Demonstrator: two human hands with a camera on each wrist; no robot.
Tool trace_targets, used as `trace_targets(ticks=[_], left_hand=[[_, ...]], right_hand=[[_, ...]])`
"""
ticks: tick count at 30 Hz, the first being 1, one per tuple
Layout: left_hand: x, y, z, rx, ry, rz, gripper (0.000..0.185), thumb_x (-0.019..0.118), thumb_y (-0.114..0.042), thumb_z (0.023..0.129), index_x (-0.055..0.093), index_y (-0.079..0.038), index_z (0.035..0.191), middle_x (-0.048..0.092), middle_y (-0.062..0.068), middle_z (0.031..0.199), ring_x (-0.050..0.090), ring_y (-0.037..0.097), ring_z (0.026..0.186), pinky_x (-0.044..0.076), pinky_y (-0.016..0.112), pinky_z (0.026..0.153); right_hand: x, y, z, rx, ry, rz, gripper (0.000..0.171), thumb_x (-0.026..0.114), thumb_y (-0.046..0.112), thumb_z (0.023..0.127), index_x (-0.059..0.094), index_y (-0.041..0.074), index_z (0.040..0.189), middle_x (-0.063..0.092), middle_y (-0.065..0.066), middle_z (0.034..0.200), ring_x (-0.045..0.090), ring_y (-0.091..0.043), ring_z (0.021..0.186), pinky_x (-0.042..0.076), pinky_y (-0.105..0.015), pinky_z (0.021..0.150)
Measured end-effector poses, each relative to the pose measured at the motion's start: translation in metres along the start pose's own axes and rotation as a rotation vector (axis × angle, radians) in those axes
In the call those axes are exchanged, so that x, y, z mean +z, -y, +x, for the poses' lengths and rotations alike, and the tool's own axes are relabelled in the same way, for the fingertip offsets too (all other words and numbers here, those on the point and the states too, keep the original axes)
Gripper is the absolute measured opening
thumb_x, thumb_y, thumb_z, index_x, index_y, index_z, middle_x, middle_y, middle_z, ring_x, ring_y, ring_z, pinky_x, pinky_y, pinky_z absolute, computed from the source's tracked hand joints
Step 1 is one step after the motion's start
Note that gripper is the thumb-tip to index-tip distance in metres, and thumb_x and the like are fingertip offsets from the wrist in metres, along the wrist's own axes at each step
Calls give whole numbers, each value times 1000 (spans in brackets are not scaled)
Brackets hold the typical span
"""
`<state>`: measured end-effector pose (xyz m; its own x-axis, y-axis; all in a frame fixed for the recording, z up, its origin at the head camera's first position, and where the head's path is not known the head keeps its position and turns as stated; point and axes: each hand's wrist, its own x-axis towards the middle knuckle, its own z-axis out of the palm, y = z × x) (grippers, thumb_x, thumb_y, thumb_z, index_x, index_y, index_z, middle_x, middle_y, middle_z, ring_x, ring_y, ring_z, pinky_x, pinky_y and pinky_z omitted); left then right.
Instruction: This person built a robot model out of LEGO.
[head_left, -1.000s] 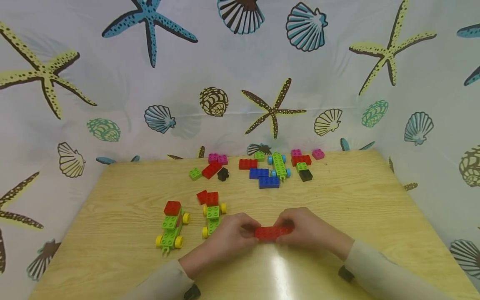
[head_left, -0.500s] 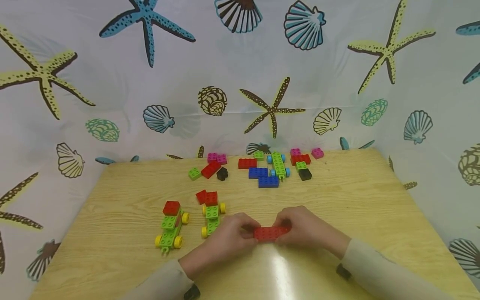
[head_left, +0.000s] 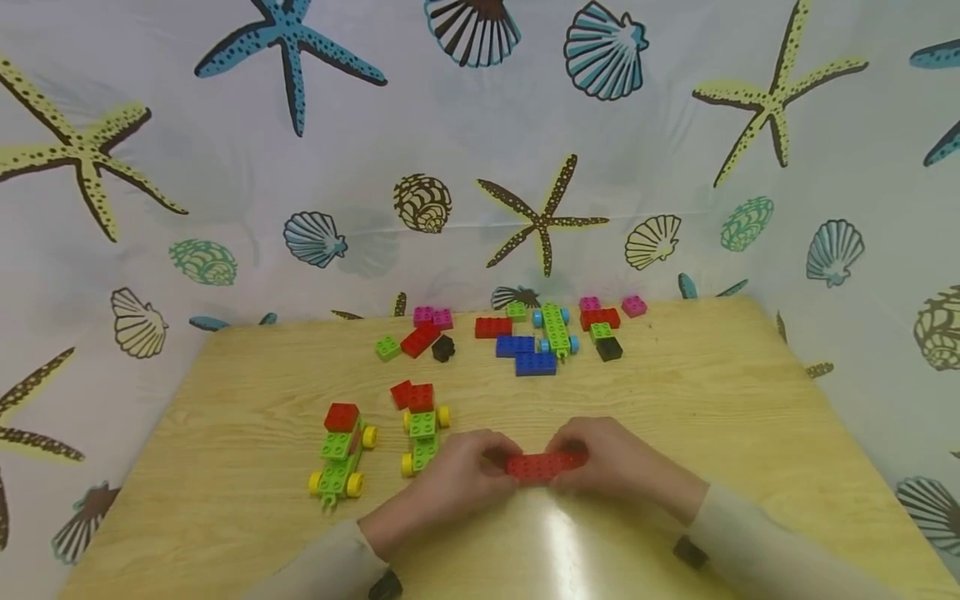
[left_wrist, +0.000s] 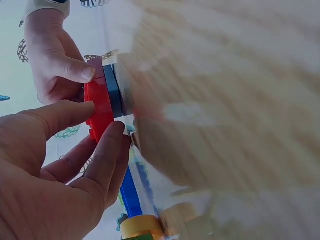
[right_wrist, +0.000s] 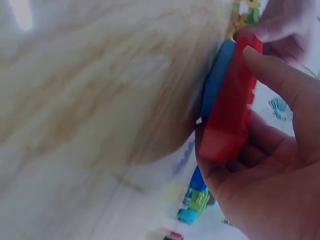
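Near the front middle of the table, my left hand and right hand hold a long red brick piece from its two ends, studs up. A seam crosses the red in the left wrist view, like two bricks end to end. Under the red lies a blue brick, showing also in the right wrist view as a blue side. My left thumb presses the near red side, with fingertips low on the far side. My right thumb lies along the red; its fingers curl round the end.
Two green cars with yellow wheels and red bricks on top, a left car and a right car, stand left of my hands. Farther back lie blue bricks, a green chassis with blue wheels, and several red, pink, green and black bricks.
Both hands stay on the red piece in nearly the same place. The right hand shifts very slightly; the view drifts a little. The other bricks have not moved.
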<state>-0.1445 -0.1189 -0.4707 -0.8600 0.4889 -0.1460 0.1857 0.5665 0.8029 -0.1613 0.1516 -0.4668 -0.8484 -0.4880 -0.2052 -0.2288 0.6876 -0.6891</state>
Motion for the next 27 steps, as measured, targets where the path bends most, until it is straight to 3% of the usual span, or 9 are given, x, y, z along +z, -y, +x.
trace_targets(ticks=[6,11,20,27], left_hand=[[0,1,-5,-45,-17,-27,34,86,-14,96,80,-11,130,80,4,125,73,18,111,66,45,101],[-1,3,-9,-76,-30,-52,35,85,-17,99,78,-13,132,78,5,131,73,20,116,65,45,103],[-1,5,-11,-52,-55,-14,28,86,-22,99,82,-16,126,79,2,126,70,19,113,62,48,104],[-1,2,-12,-41,-61,2,26,87,-20,99,83,-16,124,80,1,123,70,18,110,62,47,102]], right_hand=[[-12,-10,-13,55,-31,-7,40,94,35,92,82,23,128,79,6,127,67,-15,115,58,-50,110],[-16,-14,-20,38,-40,-15,31,92,31,94,83,23,123,79,6,124,67,-15,113,59,-50,110],[-15,-13,-22,-39,-40,-8,28,90,26,95,84,22,123,81,5,121,70,-15,114,59,-46,106],[-16,-11,-20,-40,-18,-23,25,89,27,97,84,23,121,80,7,119,66,-13,108,58,-42,102]])
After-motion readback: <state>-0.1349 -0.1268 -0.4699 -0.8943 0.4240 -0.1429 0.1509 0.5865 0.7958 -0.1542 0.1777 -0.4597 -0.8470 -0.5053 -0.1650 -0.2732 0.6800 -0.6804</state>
